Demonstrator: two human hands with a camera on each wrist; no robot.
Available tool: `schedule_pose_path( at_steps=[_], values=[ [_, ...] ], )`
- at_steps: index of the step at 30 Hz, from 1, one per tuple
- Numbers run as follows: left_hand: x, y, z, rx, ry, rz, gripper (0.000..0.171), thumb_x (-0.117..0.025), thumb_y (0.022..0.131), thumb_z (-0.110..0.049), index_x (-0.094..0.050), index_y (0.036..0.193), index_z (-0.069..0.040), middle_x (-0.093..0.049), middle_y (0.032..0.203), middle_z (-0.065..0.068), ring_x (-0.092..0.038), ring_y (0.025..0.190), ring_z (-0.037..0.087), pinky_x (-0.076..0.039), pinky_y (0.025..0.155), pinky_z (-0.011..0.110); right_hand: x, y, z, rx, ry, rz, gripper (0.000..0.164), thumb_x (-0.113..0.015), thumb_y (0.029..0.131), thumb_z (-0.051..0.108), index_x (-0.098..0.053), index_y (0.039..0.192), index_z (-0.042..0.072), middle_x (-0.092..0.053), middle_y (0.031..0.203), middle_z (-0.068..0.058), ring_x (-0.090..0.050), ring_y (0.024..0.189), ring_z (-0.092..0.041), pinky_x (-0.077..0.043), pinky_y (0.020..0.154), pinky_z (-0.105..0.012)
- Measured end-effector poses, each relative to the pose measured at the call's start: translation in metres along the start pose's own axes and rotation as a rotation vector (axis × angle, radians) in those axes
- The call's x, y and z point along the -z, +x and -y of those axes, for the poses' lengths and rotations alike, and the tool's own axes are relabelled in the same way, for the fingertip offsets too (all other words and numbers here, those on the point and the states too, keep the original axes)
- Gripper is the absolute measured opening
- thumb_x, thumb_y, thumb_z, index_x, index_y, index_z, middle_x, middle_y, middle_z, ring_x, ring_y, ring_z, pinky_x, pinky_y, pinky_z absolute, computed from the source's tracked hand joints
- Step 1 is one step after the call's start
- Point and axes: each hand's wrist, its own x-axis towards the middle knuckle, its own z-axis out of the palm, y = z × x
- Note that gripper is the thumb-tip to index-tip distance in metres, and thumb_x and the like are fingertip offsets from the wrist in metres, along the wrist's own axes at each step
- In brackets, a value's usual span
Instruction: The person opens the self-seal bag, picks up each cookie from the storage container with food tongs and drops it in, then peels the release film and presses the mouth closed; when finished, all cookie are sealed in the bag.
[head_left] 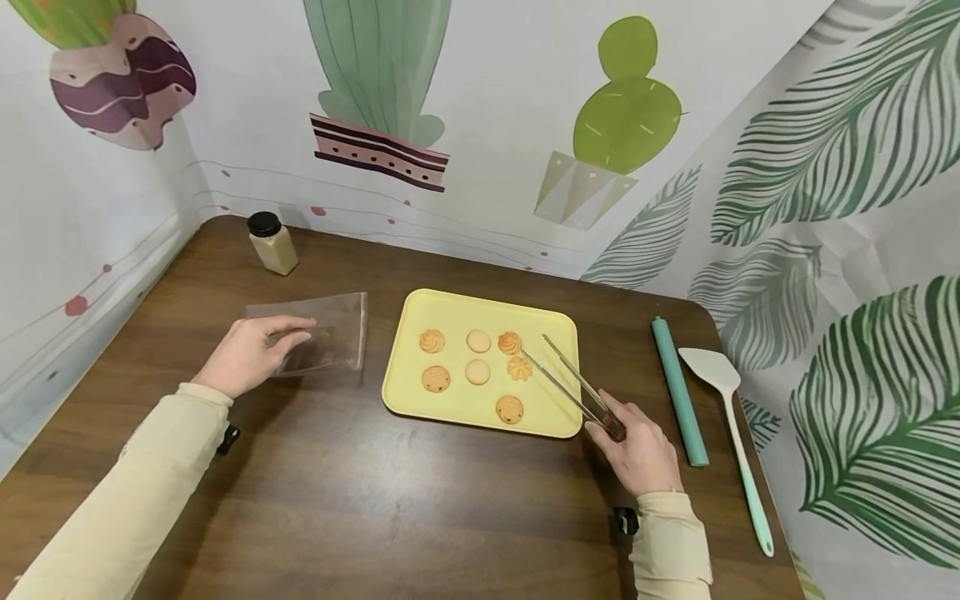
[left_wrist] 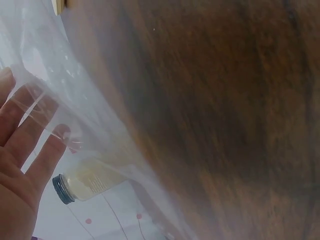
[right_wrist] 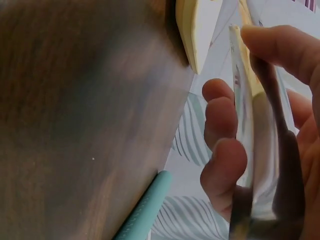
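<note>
My left hand (head_left: pixel 251 354) holds a clear plastic bag (head_left: pixel 341 333) above the table, left of the tray. In the left wrist view, the fingers (left_wrist: pixel 42 145) show through the thin film. A yellow tray (head_left: pixel 468 417) carries several cookies: swirled ones, plain round ones (head_left: pixel 477 372) and ones with dark specks (head_left: pixel 509 409). Metal tongs (head_left: pixel 566 387) are gripped in my right hand (head_left: pixel 641 446) at the tray's right edge. Their arms stand apart over the tray, one tip near a swirl cookie (head_left: pixel 510 342) and a flower-shaped cookie (head_left: pixel 519 368).
A jar (head_left: pixel 274 248) with a black lid stands at the back left. On the right lie a teal rolling pin (head_left: pixel 681 396) and a white spatula (head_left: pixel 727 392) with a mint handle. A patterned cloth wall (head_left: pixel 495 108) borders the wooden table (head_left: pixel 390 517) behind.
</note>
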Motion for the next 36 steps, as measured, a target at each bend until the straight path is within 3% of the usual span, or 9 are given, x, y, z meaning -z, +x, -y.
schedule_pose_path(
  at_steps=[8, 23, 36],
  values=[
    [-0.0015, 0.002, -0.0006, 0.021, 0.001, 0.013, 0.023, -0.066, 0.095, -0.019, -0.072, 0.115, -0.01, -0.07, 0.111, 0.012, -0.065, 0.088, 0.023, -0.047, 0.073, 0.039, 0.0008, -0.0009, 0.001, -0.026, 0.034, 0.106, 0.054, -0.077, 0.085, 0.033, -0.06, 0.134, 0.016, -0.061, 0.087, 0.003, -0.049, 0.064, -0.012, -0.04, 0.053, -0.033],
    [-0.0046, 0.0014, 0.0054, 0.033, -0.002, 0.006, 0.023, -0.066, 0.095, -0.022, -0.072, 0.115, -0.013, -0.071, 0.112, 0.008, -0.064, 0.09, 0.02, -0.047, 0.076, 0.04, 0.0067, -0.0036, 0.0044, -0.035, 0.066, 0.193, 0.054, -0.077, 0.085, 0.034, -0.061, 0.133, 0.019, -0.06, 0.084, 0.006, -0.051, 0.066, -0.012, -0.043, 0.06, -0.034],
    [-0.0054, 0.0021, 0.0063, 0.04, -0.008, 0.009, 0.023, -0.065, 0.096, -0.023, -0.072, 0.116, -0.014, -0.07, 0.113, 0.007, -0.062, 0.086, 0.019, -0.046, 0.074, 0.039, 0.0056, -0.0049, 0.0008, 0.004, 0.03, 0.169, 0.05, -0.074, 0.087, 0.035, -0.062, 0.132, 0.019, -0.056, 0.084, 0.008, -0.044, 0.061, -0.011, -0.039, 0.053, -0.031]
  ],
)
